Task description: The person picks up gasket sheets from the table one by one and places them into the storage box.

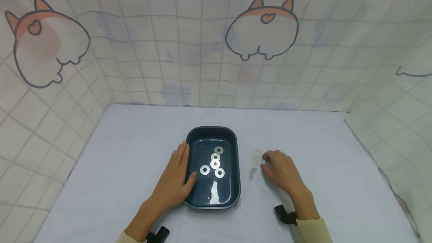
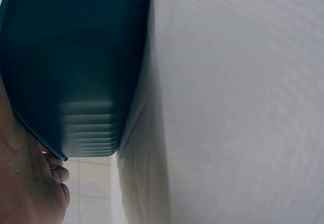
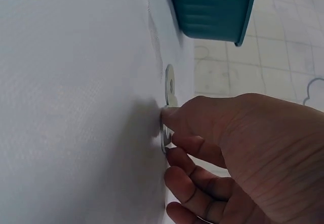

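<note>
Right hand [image 1: 281,168]: we are pinching a silver ring washer [image 3: 163,139]; left hand [image 1: 173,183]: flat against dark-blue rectangular tray [image 1: 200,192] (five in, some left).

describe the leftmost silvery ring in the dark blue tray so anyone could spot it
On the white-covered table, find the dark blue, rounded rectangular tray with the left hand against its side. On its floor lies a flat, silvery ring-shaped washer, farthest left of five and nearest that hand. It sits alone, while the other four washers form a bent column to its right.
</note>
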Available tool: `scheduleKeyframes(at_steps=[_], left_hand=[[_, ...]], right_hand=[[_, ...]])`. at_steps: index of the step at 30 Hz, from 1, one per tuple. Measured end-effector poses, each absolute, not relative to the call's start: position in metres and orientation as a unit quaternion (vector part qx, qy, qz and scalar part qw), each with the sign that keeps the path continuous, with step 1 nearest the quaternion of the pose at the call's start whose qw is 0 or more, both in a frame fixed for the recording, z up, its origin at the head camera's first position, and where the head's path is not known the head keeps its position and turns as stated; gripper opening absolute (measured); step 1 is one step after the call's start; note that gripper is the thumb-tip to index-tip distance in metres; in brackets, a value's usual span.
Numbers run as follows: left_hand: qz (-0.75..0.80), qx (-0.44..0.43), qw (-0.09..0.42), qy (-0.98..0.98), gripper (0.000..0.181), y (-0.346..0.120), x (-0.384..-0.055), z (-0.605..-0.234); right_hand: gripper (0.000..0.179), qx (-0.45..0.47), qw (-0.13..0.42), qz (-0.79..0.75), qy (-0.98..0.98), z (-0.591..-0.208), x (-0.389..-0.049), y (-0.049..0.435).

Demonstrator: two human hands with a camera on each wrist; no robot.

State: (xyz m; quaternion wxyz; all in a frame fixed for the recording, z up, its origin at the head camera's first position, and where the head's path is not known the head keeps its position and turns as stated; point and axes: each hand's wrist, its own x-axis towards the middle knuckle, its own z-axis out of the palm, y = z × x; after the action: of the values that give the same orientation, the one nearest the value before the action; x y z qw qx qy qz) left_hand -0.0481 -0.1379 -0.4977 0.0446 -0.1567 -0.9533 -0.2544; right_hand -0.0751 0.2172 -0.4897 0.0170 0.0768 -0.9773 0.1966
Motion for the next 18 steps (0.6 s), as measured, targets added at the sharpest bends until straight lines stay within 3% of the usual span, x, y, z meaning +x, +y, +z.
scheduleKeyframes(at_steps=[11,18], left_hand=[[-0.257,-0.152,0.026,-0.954,0.089,-0.1390,-0.0497,-0.4971],[-0.258,-0.155,0.039,-0.953,0.090,-0.1373,-0.0489,-0.4978]], right_hand=[[0.027,0.047,-0.011,0.196,-0.979,-0.4876,-0.0762,0.2152],[0.024,0.041,0.010,0.157,-0.987,-0.4859,-0.0754,0.2090]])
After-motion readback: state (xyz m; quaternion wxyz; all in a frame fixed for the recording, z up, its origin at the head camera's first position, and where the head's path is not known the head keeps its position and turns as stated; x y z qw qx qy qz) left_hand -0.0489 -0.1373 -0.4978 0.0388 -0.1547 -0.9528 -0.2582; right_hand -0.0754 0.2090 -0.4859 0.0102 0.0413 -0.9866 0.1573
